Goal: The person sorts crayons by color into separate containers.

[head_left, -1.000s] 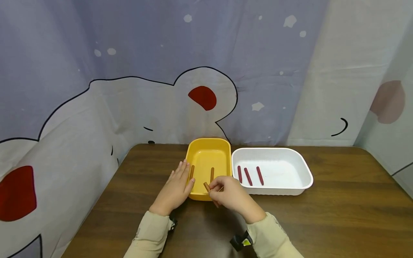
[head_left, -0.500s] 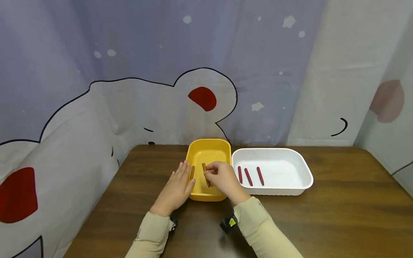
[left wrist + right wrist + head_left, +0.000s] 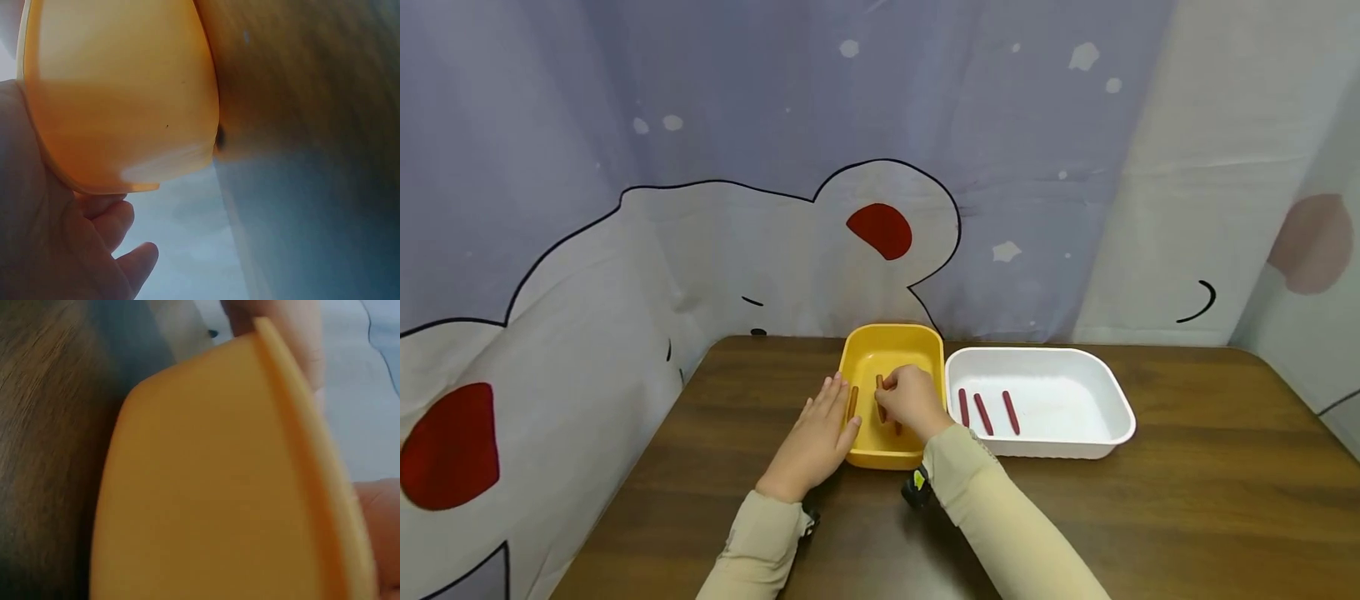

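My right hand [image 3: 913,400] reaches into the yellow tray [image 3: 880,461] and pinches a brown stick [image 3: 880,390] upright-looking near the tray's middle. A second brown stick [image 3: 852,403] lies along the tray's left side. Just below the right hand, the end of another brown stick [image 3: 898,428] shows; the rest is hidden. Fingers extended, my left hand [image 3: 814,443] rests against the tray's left rim. In the left wrist view, the tray's outer wall [image 3: 125,94] is beside the left hand [image 3: 69,244]. The right wrist view is mostly filled by the tray's wall [image 3: 200,475], which hides the stick.
Against the yellow tray's right side stands a white tray [image 3: 1075,408] with three dark red sticks [image 3: 983,414] lying in its left part. Both sit on a brown wooden table [image 3: 1210,483]. A printed curtain [image 3: 760,250] closes off the back.
The right hand has carried the pinched brown stick from the yellow tray's front edge farther into the tray. The left hand stays at the rim. The view has shifted slightly.
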A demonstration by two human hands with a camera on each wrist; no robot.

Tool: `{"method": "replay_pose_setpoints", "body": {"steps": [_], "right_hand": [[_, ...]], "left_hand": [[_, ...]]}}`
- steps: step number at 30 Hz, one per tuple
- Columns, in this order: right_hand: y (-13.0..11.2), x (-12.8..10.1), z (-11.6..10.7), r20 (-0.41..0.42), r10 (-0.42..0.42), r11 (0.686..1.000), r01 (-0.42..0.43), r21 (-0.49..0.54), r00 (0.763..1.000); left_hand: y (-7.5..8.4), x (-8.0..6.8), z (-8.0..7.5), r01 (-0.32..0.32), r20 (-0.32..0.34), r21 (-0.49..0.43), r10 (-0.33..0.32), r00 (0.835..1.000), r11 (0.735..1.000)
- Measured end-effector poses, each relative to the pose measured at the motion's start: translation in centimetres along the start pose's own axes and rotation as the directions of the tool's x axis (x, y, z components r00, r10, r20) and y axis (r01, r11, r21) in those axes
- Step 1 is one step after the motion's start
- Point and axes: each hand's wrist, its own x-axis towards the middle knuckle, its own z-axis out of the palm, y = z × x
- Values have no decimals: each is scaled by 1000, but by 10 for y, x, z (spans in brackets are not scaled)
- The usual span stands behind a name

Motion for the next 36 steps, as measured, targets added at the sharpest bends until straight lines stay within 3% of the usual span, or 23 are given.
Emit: {"method": "replay_pose_setpoints", "body": {"steps": [5,16,21,25,36], "right_hand": [[6,-1,-1,-28,38,999,-38,-9,999],[13,-13,-12,-31,18,999,-17,48,999],[13,-21,-22,-70,-61,998,61,-1,996],[18,-28,-29,-108,-145,989,140,-51,983],[30,-50,-58,-145,-284,953,262,-152,948]], "left_hand": [[4,3,1,-8,4,1,8,1000,1000],[6,7,3,-9,16,-4,10,1000,1000],[6,8,4,-11,17,-27,12,1000,1000],[5,8,4,-8,26,-41,9,1000,999],[-2,5,2,-11,19,-44,12,1000,999]]}}
